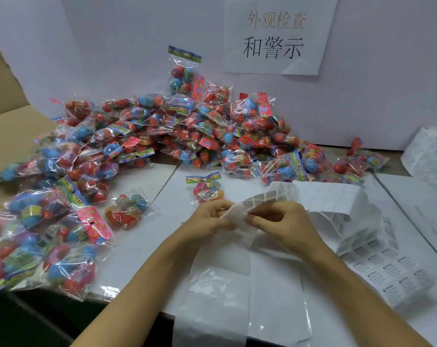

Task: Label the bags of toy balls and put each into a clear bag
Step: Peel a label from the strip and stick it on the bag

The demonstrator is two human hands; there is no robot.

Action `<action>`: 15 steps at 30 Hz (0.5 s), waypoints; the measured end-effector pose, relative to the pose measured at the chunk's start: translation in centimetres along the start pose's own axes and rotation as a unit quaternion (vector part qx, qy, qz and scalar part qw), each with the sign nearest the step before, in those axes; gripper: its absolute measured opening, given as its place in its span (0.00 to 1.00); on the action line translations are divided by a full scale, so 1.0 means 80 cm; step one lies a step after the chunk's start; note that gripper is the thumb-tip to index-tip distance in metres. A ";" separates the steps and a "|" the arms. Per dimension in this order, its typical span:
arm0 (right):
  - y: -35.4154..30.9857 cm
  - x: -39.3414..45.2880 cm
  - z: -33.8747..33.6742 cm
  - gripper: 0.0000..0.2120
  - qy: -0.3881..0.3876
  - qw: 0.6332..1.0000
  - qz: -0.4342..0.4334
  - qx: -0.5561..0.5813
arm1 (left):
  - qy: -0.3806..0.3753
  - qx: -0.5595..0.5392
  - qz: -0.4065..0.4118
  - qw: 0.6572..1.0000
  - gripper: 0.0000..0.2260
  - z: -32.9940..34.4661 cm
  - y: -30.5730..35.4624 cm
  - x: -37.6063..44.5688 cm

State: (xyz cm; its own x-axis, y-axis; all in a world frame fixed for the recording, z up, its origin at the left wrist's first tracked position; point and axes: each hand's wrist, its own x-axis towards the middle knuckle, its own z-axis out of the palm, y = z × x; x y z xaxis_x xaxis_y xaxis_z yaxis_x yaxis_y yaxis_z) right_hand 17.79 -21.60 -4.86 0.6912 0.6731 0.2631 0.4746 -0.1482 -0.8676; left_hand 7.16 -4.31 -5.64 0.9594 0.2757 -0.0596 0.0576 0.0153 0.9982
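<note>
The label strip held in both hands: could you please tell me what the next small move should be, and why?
Probably peel one label free and press it onto the single bag of toy balls just beyond the hands. The left hand and right hand both pinch the label strip at its bend, and no label is visible on that bag.

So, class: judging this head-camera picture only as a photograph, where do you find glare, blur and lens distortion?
Head view: glare glints off the wrappers in the pile of toy-ball bags; bags at the left edge smear into blur; the wall sign leans, bent by the wide lens; label sheet, left hand and right hand look sharper.
</note>
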 end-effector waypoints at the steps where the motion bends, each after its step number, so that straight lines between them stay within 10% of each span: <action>1: 0.000 0.000 -0.001 0.03 -0.004 1.000 0.006 0.002 | -0.002 -0.004 0.003 1.000 0.16 0.001 0.000 -0.001; 15: -0.003 0.002 -0.005 0.07 -0.040 0.997 0.069 0.002 | -0.008 0.003 -0.004 1.000 0.13 0.007 0.003 -0.007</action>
State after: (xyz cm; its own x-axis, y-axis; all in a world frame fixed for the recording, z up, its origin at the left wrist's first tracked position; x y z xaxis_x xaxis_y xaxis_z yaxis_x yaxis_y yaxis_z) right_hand 18.02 -21.74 -4.46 0.7046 0.7015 0.1070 0.3758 -0.2410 -0.8948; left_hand 6.77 -5.01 -5.40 0.9630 0.2610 -0.0678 0.0671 0.0115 0.9977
